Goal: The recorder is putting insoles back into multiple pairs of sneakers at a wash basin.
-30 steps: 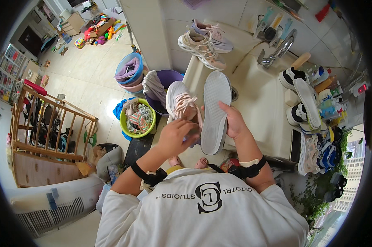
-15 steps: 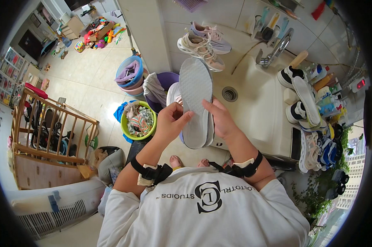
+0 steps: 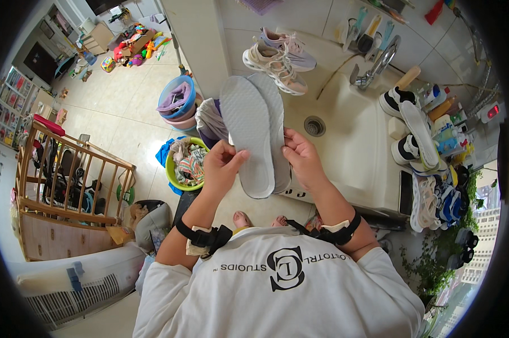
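Observation:
Two grey shoe insoles with a textured surface are held up in front of me, heels toward me. The left insole [image 3: 246, 127] partly covers the right insole [image 3: 277, 121]. My left hand [image 3: 223, 165] grips the left insole by its outer edge, thumb on top. My right hand [image 3: 303, 158] pinches the outer edge of the right insole. Beyond them a pair of pale sneakers [image 3: 274, 65] with cream and lilac parts stands at the left rim of the sink [image 3: 353, 149].
A steel faucet [image 3: 378, 63] rises behind the drain. Black-and-white shoes [image 3: 405, 149], bottles [image 3: 447, 138] and more footwear crowd the right side. On the left floor stand a green basin [image 3: 181, 183] of laundry, a stack of blue and pink basins [image 3: 178, 101] and a wooden crib [image 3: 74, 180].
The insoles, earlier almost stacked, are now fanned apart. My left hand has shifted left with the upper one, uncovering more of the lower one in my right hand.

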{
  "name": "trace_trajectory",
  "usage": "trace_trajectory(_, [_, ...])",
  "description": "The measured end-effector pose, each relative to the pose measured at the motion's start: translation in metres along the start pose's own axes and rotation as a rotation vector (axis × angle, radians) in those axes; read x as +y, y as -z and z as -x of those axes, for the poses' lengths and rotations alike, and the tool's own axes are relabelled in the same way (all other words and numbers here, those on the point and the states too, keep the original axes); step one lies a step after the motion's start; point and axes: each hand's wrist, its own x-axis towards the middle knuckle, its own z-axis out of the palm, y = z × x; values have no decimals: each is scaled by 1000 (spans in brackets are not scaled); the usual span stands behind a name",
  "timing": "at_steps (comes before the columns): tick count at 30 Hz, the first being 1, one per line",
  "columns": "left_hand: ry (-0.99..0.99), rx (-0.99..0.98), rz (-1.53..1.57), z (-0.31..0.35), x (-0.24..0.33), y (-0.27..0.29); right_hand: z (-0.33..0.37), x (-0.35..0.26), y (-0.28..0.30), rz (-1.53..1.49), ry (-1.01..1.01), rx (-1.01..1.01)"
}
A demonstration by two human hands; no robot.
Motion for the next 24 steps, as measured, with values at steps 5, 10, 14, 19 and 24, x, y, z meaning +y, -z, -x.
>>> trace_trajectory(5, [-17,116,81,7,-16,31,3,1,5,90,59,117])
trace_trajectory(10, [8,148,160,11,-16,42,3,6,9,67,59,161])
trace_trajectory(14, [42,32,209,11,-12,32,2,6,2,50,46,132])
trace_trajectory(19, [-83,-24,316,2,-7,-5,-3,17,-16,98,84,75])
trace_trajectory(24, [16,53,147,0,6,-21,1,14,-21,353,115,141])
